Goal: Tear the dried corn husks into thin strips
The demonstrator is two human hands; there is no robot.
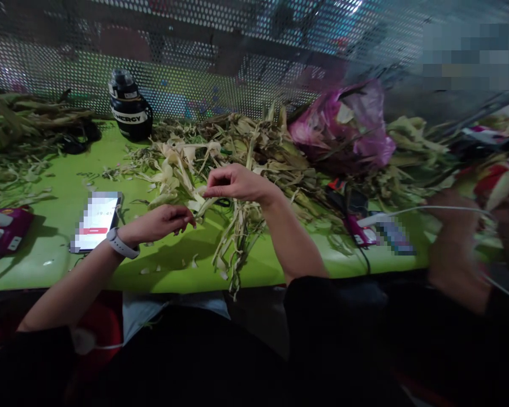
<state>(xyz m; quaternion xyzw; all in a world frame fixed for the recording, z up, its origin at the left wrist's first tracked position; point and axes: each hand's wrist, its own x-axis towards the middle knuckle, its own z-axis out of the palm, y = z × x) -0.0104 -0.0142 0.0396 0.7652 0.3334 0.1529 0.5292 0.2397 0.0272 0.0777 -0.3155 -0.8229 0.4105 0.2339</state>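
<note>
My right hand is closed in a pinch, with a pale corn husk strip at its fingertips. Just to the left and lower, my left hand is loosely curled with its fingers apart, above the green table. Nothing plainly shows in it, and a white band circles that wrist. Behind both hands lie pale peeled husks. A bunch of long shredded husk strips hangs towards the table's front edge below my right forearm.
A large heap of dry husks runs along the perforated metal screen. Around it stand a dark bottle, a phone, a pink plastic bag and a magenta power bank. At right, another person's blurred hands work.
</note>
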